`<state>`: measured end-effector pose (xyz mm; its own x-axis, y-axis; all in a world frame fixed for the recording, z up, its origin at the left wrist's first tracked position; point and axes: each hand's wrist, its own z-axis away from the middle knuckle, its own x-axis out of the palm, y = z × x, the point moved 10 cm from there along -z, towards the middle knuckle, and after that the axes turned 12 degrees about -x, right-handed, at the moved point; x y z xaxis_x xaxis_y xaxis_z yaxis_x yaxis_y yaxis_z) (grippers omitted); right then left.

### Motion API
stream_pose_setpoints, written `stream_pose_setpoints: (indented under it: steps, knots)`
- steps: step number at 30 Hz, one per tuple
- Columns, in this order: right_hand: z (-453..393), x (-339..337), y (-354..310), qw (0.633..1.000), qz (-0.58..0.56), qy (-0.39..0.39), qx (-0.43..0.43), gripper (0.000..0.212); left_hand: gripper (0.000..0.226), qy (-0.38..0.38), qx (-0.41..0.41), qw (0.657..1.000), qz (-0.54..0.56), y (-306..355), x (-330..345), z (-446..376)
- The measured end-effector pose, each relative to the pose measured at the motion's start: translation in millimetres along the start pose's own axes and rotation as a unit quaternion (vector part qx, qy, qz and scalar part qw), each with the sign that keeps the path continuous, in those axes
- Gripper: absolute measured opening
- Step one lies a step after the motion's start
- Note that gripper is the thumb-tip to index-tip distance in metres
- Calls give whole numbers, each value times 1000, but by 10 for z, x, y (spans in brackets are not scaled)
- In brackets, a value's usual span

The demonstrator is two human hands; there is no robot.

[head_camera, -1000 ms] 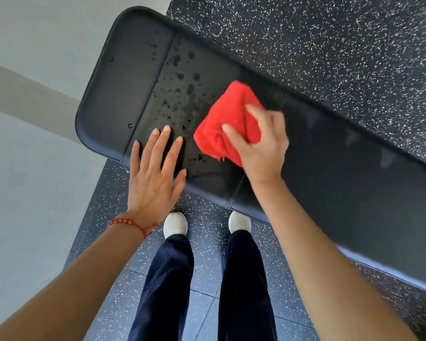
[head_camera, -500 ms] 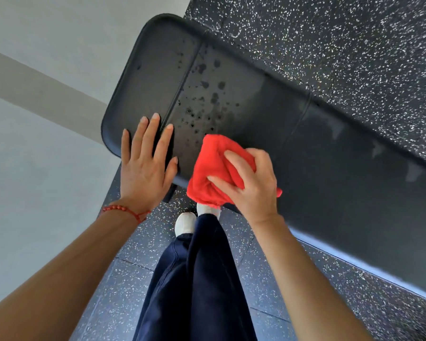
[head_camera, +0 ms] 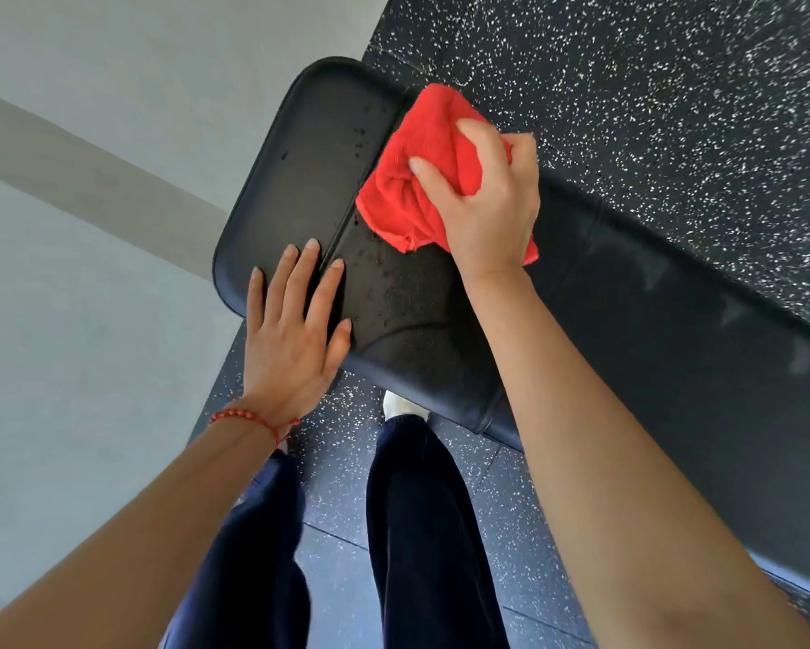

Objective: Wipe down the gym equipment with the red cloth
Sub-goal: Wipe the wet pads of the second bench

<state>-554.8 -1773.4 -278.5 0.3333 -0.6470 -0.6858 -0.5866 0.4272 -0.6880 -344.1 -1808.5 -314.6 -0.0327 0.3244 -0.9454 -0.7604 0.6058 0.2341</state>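
A black padded gym bench [head_camera: 309,147] runs from upper left to lower right, with dark wet spots near its seam. My right hand [head_camera: 487,203] is closed on a bunched red cloth [head_camera: 422,161] and presses it on the pad at the far side of the seam. My left hand [head_camera: 295,320] lies flat on the bench's near edge with fingers spread, holding nothing. A red bead bracelet [head_camera: 248,416] is on that wrist.
Black speckled rubber flooring [head_camera: 651,86] surrounds the bench. A pale grey floor [head_camera: 89,227] lies to the left. My dark trouser legs [head_camera: 422,531] and one white shoe [head_camera: 401,405] stand close against the bench's near side.
My right hand has swept the red cloth from the bench's near edge up to its far side. My left hand stays flat on the pad. The view has shifted.
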Motion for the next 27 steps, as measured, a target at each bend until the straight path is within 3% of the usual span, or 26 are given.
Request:
stream_pose_setpoints:
  steps: [7, 18, 24, 27]
  knots:
    - [227, -9, -51, 1000, 10, 1, 18, 43, 52, -17, 17, 999, 40, -60, -47, -19]
    - [1659, 196, -658, 1000, 19, -14, -7, 44, 52, -50, 96, 993, 37, -495, -245, -462]
    - [1584, 214, -695, 998, 59, 23, 7, 42, 52, -67, 174, 982, 10, -456, -210, -540]
    - [1305, 249, -603, 996, 58, 41, 60, 45, 53, -80, 180, 980, 2, -456, -209, -534]
